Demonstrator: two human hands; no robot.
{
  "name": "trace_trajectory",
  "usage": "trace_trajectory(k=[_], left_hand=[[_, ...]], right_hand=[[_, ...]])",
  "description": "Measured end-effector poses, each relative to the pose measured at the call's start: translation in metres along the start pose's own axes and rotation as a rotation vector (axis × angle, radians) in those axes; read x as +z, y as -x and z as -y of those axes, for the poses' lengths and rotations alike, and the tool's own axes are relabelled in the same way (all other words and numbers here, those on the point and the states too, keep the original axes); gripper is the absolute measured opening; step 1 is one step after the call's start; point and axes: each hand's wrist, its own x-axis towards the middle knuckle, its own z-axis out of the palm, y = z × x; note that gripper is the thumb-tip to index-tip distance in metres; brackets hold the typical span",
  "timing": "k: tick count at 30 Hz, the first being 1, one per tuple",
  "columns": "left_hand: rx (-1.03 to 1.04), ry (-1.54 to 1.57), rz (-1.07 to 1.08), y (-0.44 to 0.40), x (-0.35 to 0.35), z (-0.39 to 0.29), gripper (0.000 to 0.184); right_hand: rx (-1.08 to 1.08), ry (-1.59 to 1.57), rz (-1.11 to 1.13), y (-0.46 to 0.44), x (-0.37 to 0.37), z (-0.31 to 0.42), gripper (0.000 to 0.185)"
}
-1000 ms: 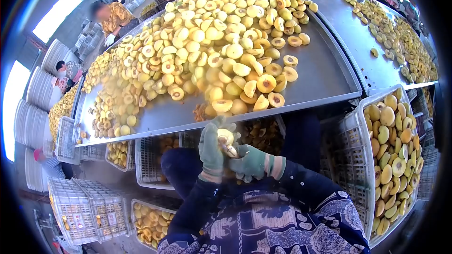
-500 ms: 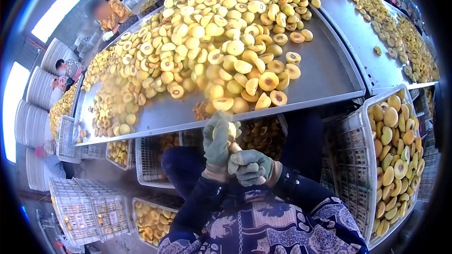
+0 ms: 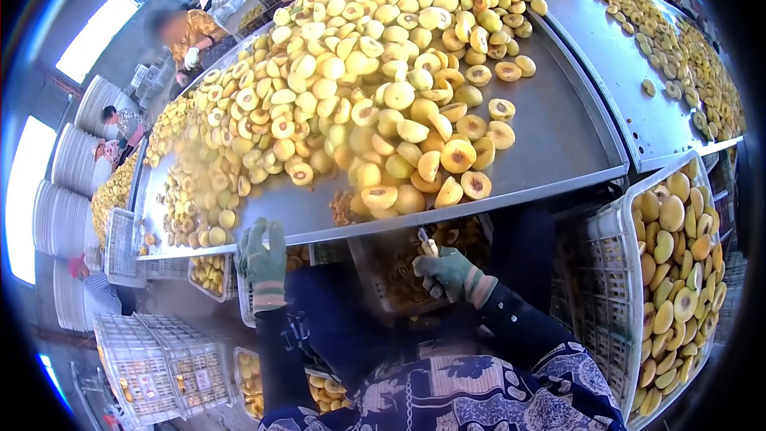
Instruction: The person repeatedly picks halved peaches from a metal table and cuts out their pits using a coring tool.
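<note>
My gloved left hand (image 3: 262,262) is at the table's front edge on the left, fingers stretched out, with no fruit visible in it. Further right and below the edge, my gloved right hand (image 3: 448,273) is closed around a small pitting tool (image 3: 429,244) with a pale handle and a metal tip pointing up. Beyond both hands, a large heap of halved yellow stone fruit (image 3: 335,72) covers much of the metal table (image 3: 558,128). Some halves show brown pits or hollows. A little pile of brown pits or scraps (image 3: 343,209) lies by the near edge.
A crate full of fruit halves (image 3: 638,271) stands at my right. Under the table edge sits a crate with dark contents (image 3: 399,291). More crates (image 3: 144,367) are stacked at lower left. Another fruit-covered table (image 3: 638,112) adjoins at right. Several people work around the tables.
My left hand has left the fruit piece it held beside my right hand and moved left, its fingers now straightened. My right hand has shifted slightly right and up, still holding the tool.
</note>
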Motion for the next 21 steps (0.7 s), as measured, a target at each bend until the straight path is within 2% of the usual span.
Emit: trace_trajectory(k=[2,3,6,8,10,11,14,15,18,19,21], left_hand=[[0.040,0.153,0.028,-0.015,0.001,-0.038,0.016],[-0.047,0.422,0.181,-0.020,0.014,-0.056,0.023],[-0.036,0.386,0.370,-0.049,0.024,-0.144,0.048],[-0.047,0.330,0.412,-0.052,0.037,-0.161,0.059],[-0.072,0.294,0.424,-0.052,0.062,-0.160,0.066],[-0.029,0.453,0.366,-0.047,0.063,-0.153,0.072],[0.130,0.600,0.205,-0.033,0.051,-0.138,0.079],[0.225,0.746,0.204,-0.027,0.045,-0.133,0.079],[0.420,0.908,0.151,-0.017,0.017,-0.136,0.077],[0.365,1.036,0.254,-0.013,0.004,-0.139,0.073],[-0.116,1.624,0.438,-0.003,-0.015,-0.148,0.067]], right_hand=[[-0.029,0.027,0.050,-0.007,0.001,-0.008,0.019],[-0.041,0.043,0.074,-0.008,0.003,-0.012,0.021],[-0.054,0.058,0.079,-0.003,0.007,-0.013,0.021],[-0.081,0.050,0.092,0.006,0.006,-0.013,0.021],[-0.154,0.067,0.087,0.019,0.008,-0.007,0.021],[-0.221,0.042,0.084,0.019,0.007,-0.006,0.021],[-0.200,0.021,-0.011,0.038,0.014,0.023,0.022],[-0.259,0.091,-0.026,0.039,0.017,0.033,0.026],[-0.413,-0.015,0.029,0.030,0.033,0.039,0.030],[-0.408,-0.015,0.066,0.027,0.036,0.036,0.029],[-0.400,-0.014,0.137,0.026,0.044,0.028,0.028]])
